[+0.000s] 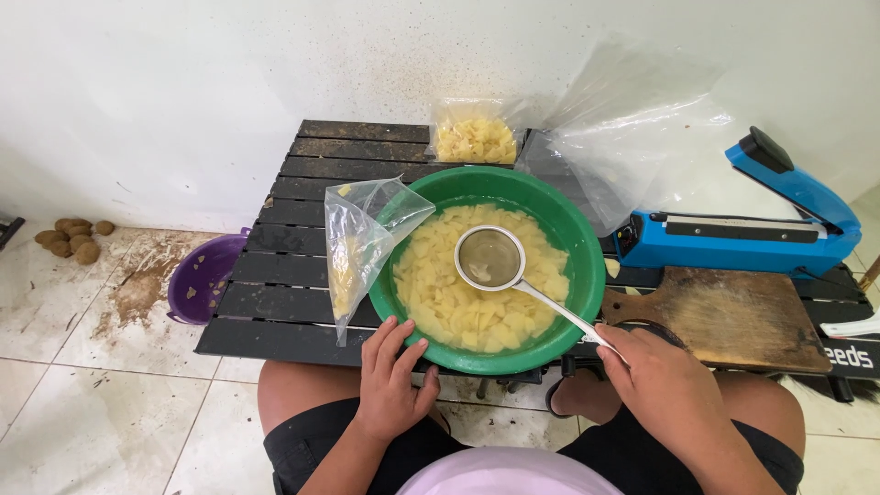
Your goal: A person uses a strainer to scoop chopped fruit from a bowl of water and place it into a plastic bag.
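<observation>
Scooping potato slices out of a water-filled basin

Nearest, the left hand [390,376] is resting with fingers spread on the green basin's [587,275] rim, while the right hand [655,371] is gripping, fingers curled, the handle of a metal strainer [490,258] sitting among the soaking potato slices [449,293]. A clear bag [353,247], partly filled, is leaning just left; judging by this, lifting a drained scoop toward it comes next. Farther back, a filled bag [474,139] and blue sealer [742,234] are waiting.

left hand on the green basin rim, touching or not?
Touching. The head view shows the left hand lying on the near rim of the green basin, fingers over its edge, with no gap visible.
</observation>
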